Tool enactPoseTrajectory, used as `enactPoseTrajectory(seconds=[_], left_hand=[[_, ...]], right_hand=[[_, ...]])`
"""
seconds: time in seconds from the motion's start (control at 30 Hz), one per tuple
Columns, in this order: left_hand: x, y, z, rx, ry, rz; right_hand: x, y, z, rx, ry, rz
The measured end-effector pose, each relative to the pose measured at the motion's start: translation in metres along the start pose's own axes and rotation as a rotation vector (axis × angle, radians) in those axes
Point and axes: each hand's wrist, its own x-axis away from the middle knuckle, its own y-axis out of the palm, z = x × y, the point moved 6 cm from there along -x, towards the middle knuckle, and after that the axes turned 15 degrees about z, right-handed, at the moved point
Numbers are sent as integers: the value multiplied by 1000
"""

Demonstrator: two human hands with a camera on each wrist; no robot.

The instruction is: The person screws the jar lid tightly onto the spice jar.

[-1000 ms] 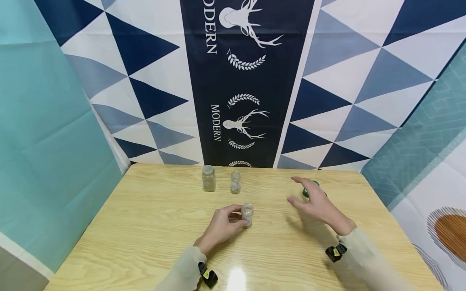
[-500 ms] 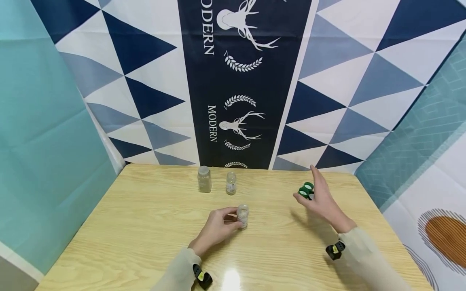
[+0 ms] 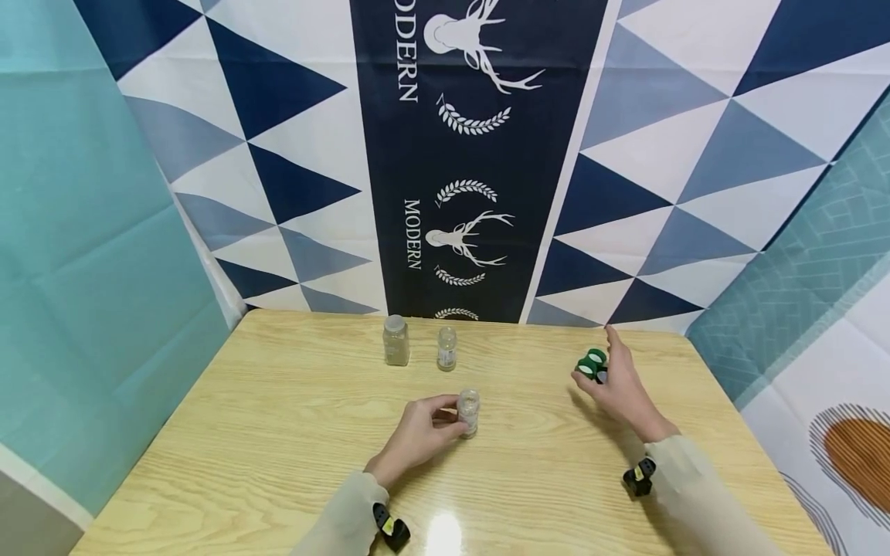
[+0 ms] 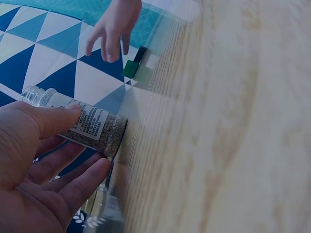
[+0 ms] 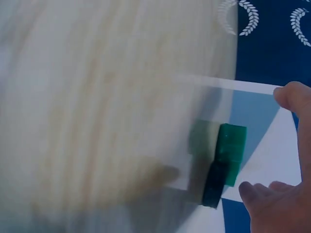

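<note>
My left hand (image 3: 420, 434) grips a small glass spice jar (image 3: 469, 411) between thumb and fingers, upright on the table. In the left wrist view this jar (image 4: 92, 121) shows an uncapped threaded neck, a white printed label and brownish grains inside. My right hand (image 3: 623, 394) hovers over the table's right side, thumb and fingers spread apart. Just beside its thumb sit two green caps (image 3: 591, 364) and one dark cap (image 3: 602, 376). From the right wrist view, the green caps (image 5: 232, 145) and the dark cap (image 5: 214, 187) lie close together, apart from the fingers.
At the back of the wooden table (image 3: 292, 417) stand a squarish jar (image 3: 396, 341) with a greyish top and a second small glass jar (image 3: 447, 349). A patterned cloth (image 3: 459, 154) hangs behind the table's far edge.
My right hand has moved slightly right and turned, bringing the caps into view beside its thumb. My left hand still holds the jar in about the same place.
</note>
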Motion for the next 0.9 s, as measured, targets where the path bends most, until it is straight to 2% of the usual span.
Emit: enactPoseTrajectory(seconds=[0.2, 0.47, 0.63, 0.9], left_hand=[[0, 1, -3, 2, 3, -1], [-1, 2, -5, 0, 2, -5], [-1, 1, -4, -4, 5, -3], [-1, 1, -4, -12, 8, -5]], right_hand=[[4, 4, 3, 20, -43, 3], [3, 6, 1, 101, -80, 21], [-1, 6, 1, 144, -80, 24], [-2, 8, 6, 169, -53, -15]])
